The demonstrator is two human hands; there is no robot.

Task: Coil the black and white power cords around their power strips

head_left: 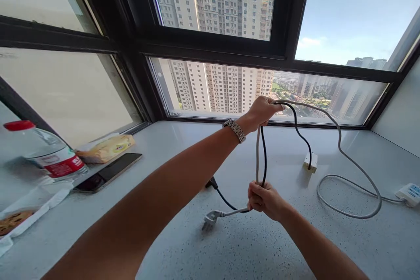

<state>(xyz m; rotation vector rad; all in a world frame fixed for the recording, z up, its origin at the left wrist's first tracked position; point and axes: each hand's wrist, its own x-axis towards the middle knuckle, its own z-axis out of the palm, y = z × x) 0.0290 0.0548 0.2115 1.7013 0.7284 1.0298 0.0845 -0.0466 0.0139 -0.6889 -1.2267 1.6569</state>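
Note:
My left hand (260,111), with a metal watch (235,130) at its wrist, is raised near the window and closed around a grey cable (339,133) and a black cable (296,124). Below it, my right hand (265,199) grips the same two cables, which run side by side between the hands. Left of my right hand, the grey cable ends in a grey-white plug (211,218) with prongs. The black cable's dark plug (212,182) is partly hidden behind my left forearm. At their other ends are a small white box (310,162) and a white power strip (410,193).
Along the left lie a bottle with a red cap (52,153), a dark phone (108,171), a yellowish packet (106,148) and a white tray (42,208) holding a cookie (15,221). Dark-framed windows (213,48) border the speckled white sill (243,249). Grey cable loops on the right.

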